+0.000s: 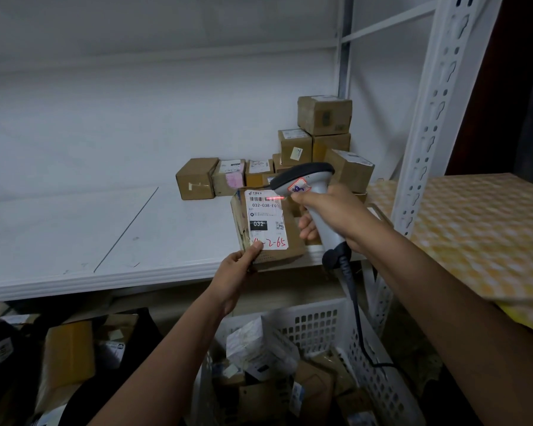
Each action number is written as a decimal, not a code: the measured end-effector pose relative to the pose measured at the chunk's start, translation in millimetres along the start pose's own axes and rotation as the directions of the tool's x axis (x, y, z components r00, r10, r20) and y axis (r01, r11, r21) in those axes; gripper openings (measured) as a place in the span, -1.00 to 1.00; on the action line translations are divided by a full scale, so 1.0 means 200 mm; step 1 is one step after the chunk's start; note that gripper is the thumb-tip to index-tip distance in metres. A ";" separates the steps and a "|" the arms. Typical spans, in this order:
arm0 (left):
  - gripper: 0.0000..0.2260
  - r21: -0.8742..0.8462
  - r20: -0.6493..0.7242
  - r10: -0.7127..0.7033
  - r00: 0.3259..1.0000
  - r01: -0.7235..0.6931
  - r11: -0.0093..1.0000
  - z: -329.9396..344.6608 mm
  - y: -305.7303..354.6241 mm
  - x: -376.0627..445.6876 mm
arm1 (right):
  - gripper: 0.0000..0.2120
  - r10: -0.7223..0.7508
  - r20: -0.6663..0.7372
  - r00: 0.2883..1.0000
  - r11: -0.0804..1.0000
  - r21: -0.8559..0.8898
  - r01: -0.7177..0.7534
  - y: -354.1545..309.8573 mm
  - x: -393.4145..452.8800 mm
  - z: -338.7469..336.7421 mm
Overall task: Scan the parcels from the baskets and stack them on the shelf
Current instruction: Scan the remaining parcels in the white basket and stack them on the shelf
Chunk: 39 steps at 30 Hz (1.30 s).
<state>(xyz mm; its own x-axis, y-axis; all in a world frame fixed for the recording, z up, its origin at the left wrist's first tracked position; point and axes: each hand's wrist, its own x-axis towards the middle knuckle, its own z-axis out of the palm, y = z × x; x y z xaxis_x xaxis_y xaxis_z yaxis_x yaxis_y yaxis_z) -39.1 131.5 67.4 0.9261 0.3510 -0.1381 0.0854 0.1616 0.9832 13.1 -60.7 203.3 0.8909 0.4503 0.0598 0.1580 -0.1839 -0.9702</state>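
Midway through, by the look of it. Left hand (pixel 234 272) pinching the near corner of a parcel (pixel 266 226) held over the shelf (pixel 74 241) edge; right hand (pixel 330 210) wrapped round the scanner (pixel 305 182), red line on the barcode. About ten boxes (pixel 290 158) already stacked far right. White basket (pixel 336 333) below holding many more.

1. At the right of the frame we see a yellow-and-white checked surface (pixel 480 238), beside the white perforated post (pixel 434 112).
2. At the upper left we see a plain white wall (pixel 136 103).
3. At the far right edge we see a dark reddish-brown panel (pixel 490 87).
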 end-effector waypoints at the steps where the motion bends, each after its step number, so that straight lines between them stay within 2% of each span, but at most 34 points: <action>1: -0.41 -0.003 -0.001 0.000 1.000 0.000 1.000 0.00 0.00 0.00 | -0.68 0.003 0.001 1.000 1.000 0.007 -0.003 0.01 0.00 0.00; 5: -0.42 0.001 0.009 -0.015 1.000 0.015 1.000 0.00 -0.01 0.00 | -0.70 0.002 -0.013 1.000 1.000 0.031 -0.001 0.02 0.02 0.00; 7: -0.50 -0.005 0.026 -0.031 0.999 0.031 0.999 -0.01 -0.01 -0.01 | -0.71 -0.004 -0.024 1.000 0.999 0.043 0.005 0.03 0.02 0.00; 12: -0.67 -0.190 0.055 -0.086 0.995 0.095 0.977 -0.06 0.00 -0.07 | -0.70 0.066 -0.041 0.997 0.998 0.021 -0.065 0.10 0.07 -0.03; 19: -0.76 -0.214 -0.082 0.013 0.997 -0.030 0.976 -0.15 0.24 0.09 | -0.66 0.114 -0.126 0.985 0.993 -0.026 -0.118 0.16 0.25 -0.06; 24: -0.78 -0.166 -0.175 0.052 0.983 -0.082 0.983 -0.16 0.50 0.43 | -0.63 0.202 -0.041 0.979 0.977 -0.056 -0.204 0.16 0.38 -0.08; 28: -0.78 -0.063 -0.213 0.058 0.975 -0.073 0.995 -0.09 0.68 0.79 | -0.68 0.333 0.052 0.942 0.941 -0.080 -0.328 0.16 0.52 -0.09; 31: -0.77 0.037 -0.227 0.047 0.973 -0.039 0.999 -0.02 0.76 1.06 | -0.61 0.387 0.048 0.921 0.914 -0.149 -0.376 0.17 0.64 -0.10; 33: -0.64 0.181 -0.261 0.039 0.964 0.010 0.983 0.03 0.78 1.20 | -0.58 0.359 0.012 0.933 0.917 -0.192 -0.350 0.21 0.71 -0.10; 35: -0.52 0.343 -0.248 0.095 0.964 -0.004 0.939 0.04 0.77 1.32 | -0.57 0.302 -0.020 0.953 0.930 -0.215 -0.299 0.24 0.77 -0.11; 39: -0.56 0.513 -0.223 0.209 0.952 -0.068 0.856 -0.01 0.68 1.55 | -0.58 0.305 0.013 0.952 0.919 -0.267 -0.291 0.29 0.83 -0.11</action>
<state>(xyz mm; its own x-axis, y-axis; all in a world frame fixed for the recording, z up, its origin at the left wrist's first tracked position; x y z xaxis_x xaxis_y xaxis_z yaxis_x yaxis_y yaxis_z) 259.2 263.7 157.8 0.8180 0.5733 0.0472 0.1985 -0.3583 0.9123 179.3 -15.7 162.9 0.8912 0.3839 -0.2418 -0.0001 -0.5329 -0.8462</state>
